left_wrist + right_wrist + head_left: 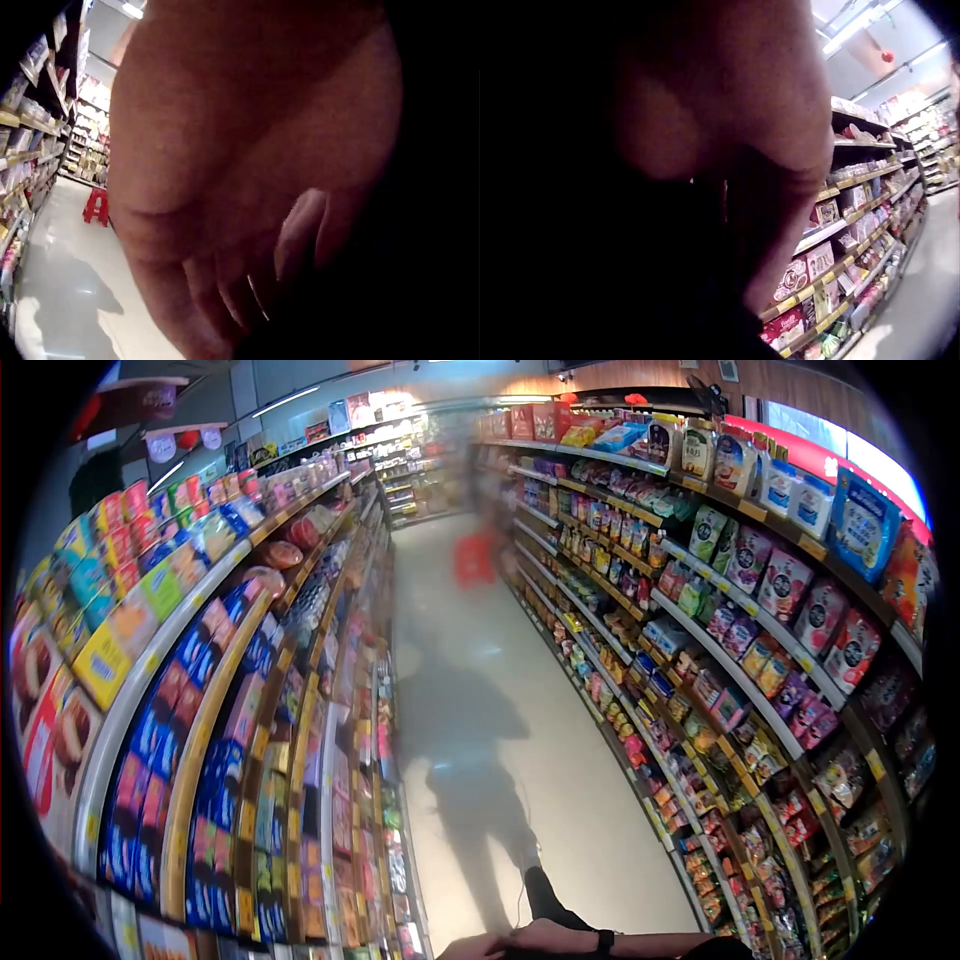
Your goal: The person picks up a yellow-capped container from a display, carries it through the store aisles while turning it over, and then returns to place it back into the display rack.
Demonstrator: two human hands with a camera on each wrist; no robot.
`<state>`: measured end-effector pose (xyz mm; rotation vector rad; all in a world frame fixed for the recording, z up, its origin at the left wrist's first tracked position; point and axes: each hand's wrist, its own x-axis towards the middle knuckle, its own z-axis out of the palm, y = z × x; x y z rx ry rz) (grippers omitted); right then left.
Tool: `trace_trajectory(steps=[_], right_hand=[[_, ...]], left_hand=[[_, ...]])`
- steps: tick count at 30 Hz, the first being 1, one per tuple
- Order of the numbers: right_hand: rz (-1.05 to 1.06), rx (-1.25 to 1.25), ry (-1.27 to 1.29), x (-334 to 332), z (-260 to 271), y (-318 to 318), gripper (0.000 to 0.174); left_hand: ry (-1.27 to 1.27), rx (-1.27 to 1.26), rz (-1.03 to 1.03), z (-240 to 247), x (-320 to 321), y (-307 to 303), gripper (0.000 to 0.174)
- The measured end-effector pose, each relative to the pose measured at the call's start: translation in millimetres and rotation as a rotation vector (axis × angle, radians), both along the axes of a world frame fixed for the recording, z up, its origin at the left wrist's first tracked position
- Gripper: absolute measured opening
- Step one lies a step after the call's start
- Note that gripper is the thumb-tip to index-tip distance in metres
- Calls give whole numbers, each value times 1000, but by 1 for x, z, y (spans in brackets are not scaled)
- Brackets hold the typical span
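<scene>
At the bottom edge of the head view, my right hand [545, 935] lies low in front of the body, a black band [605, 943] round its wrist; more skin shows beside it, cut off by the frame. In the left wrist view my left hand [247, 150] fills the middle, its fingers loosely bent downward, and no held thing shows. Deep shadow covers much of my right hand [742, 97] in the right wrist view; one digit reaches down fairly straight, the other fingers are hidden, and no held thing shows.
Shelves of boxed and cup goods [150, 760] line the left side; shelves of bagged snacks [780, 580] line the right. Between them runs a pale floor [590, 810] with a person's shadow. A red stool [96, 207] stands farther down the aisle, before the far shelves [410, 470].
</scene>
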<state>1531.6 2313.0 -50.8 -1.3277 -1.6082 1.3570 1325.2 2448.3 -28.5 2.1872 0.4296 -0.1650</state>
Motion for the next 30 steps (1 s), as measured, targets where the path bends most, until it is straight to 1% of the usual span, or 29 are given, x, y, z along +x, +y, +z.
trace_trajectory(steps=[3, 8, 10, 12, 14, 15, 16, 18, 20, 21, 22, 24, 26, 27, 29, 30], right_hand=[[25, 20, -3, 67, -15, 74, 30], [75, 53, -9, 179, -9, 200, 30], [84, 57, -4, 214, -4, 248, 30], [79, 56, 9, 244, -2, 292, 30], [69, 43, 22, 273, -6, 334, 31], [65, 30, 35, 287, -10, 355, 31], [62, 19, 41, 302, -16, 377, 31], [47, 1, 44, 335, -28, 423, 31], [33, -17, 35, 371, -40, 472, 31], [31, -22, 26, 390, -45, 499, 31], [24, -27, 8, 410, -47, 525, 31], [-8, -31, -23, 449, -45, 575, 31], [-58, -24, -39, 484, -46, 626, 31], [-97, -19, -47, 500, -51, 650, 32], [-136, -6, -89, 538, -61, 694, 32], [-101, -7, -129, 553, -60, 711, 30]], left_hand=[[67, -44, 102, -14, 53, 65, 33], [135, 53, 219, -15, 170, 159, 34], [149, 101, 242, -20, 208, 197, 35], [125, 194, 190, -32, 235, 240, 34], [139, -55, 147, 9, 275, 291, 30], [25, -34, 174, 9, 290, 310, 29], [63, -42, 142, -3, 305, 335, 29], [-26, -76, 67, -64, 323, 390, 34], [-28, -180, 46, -75, 355, 441, 37], [-32, -224, 37, -72, 375, 469, 39], [0, -200, 59, -65, 394, 495, 39], [77, -152, 92, -24, 440, 547, 39], [-77, -42, 105, 13, 484, 599, 37], [22, 0, 107, 32, 513, 622, 35], [-14, 95, 223, 8, 563, 650, 32], [-13, 144, 278, 1, 580, 664, 30]])
